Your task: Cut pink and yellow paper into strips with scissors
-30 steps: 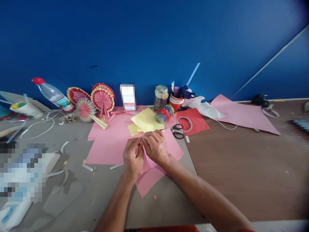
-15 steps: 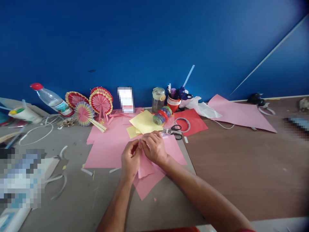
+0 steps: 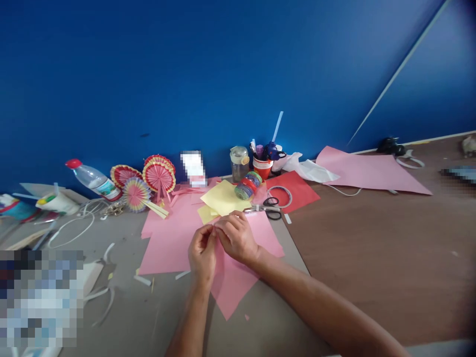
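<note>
My left hand [image 3: 203,252] is closed in a pinch, thumb against fingers. Touching it at the fingertips, my right hand [image 3: 237,238] is closed too, its fingers bent over. A piece of pink paper [image 3: 220,255] is pinched between them, mostly hidden by the hands and hard to tell from the pink sheet [image 3: 232,297] below. Larger pink sheets [image 3: 167,248] lie flat beneath and behind. Just beyond my right hand are black-handled scissors [image 3: 273,212], yellow paper [image 3: 221,196] and a multicoloured roll [image 3: 248,185].
Pleated paper fans [image 3: 159,174], a tilted bottle [image 3: 94,179], a jar [image 3: 239,163] and a red cup of tools [image 3: 262,167] stand along the blue wall. A tape ring [image 3: 279,197] lies on red paper [image 3: 301,191]. White strips [image 3: 143,280] are scattered at left.
The view has shifted, so the things at left sit lower and further right. The pink piece hanging between my hands shows less clearly now. Both hands keep their pinch.
</note>
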A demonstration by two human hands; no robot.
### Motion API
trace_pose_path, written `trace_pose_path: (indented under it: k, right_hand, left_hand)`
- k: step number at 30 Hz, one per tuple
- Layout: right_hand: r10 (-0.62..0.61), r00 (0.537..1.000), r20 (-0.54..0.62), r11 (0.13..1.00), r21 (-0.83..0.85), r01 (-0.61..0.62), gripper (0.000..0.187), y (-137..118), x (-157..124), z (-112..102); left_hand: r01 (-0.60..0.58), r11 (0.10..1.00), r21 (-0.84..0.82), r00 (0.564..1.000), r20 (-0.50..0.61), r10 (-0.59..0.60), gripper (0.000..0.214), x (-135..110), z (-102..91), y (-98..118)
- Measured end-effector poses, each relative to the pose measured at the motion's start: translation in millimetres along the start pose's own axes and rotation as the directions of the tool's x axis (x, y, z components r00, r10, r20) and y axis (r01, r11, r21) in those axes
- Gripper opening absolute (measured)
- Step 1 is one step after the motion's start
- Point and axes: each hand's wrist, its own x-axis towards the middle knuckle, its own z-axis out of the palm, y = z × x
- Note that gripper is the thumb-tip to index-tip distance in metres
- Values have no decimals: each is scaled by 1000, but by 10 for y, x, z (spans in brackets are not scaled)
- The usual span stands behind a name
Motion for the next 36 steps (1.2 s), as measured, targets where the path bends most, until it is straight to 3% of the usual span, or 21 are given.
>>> trace_pose_path:
  k: [4, 9, 16, 21, 30, 36]
  right_hand:
    - [-8, 1000, -25, 1000, -19, 8, 11, -24, 25, -14]
    - [-10, 999, -40, 999, -51, 8, 14, -42, 50, -26]
    - [-32, 999, -32, 991, -134, 27, 18, -26, 66, -30]
    - [-87, 996, 11, 984, -153, 88, 18, 7, 55, -21]
    - [-55, 998, 25, 975, -216, 59, 16, 34, 24, 15]
    - [12, 1000, 7, 990, -144, -11, 14, 49, 27, 43]
  left_hand:
    - [-138, 975, 174, 990, 35, 134, 18, -17, -42, -6]
    - [-330, 869, 370, 943, 99, 316, 15, -28, -79, 41]
    - [-509, 738, 443, 858, 188, 478, 13, 1, -93, 53]
    - [-477, 756, 449, 876, 176, 448, 13, 9, -108, 37]
    - [-421, 800, 428, 907, 184, 379, 13, 0, -87, 28]
    - [-248, 892, 378, 968, 118, 219, 15, -10, -44, 83]
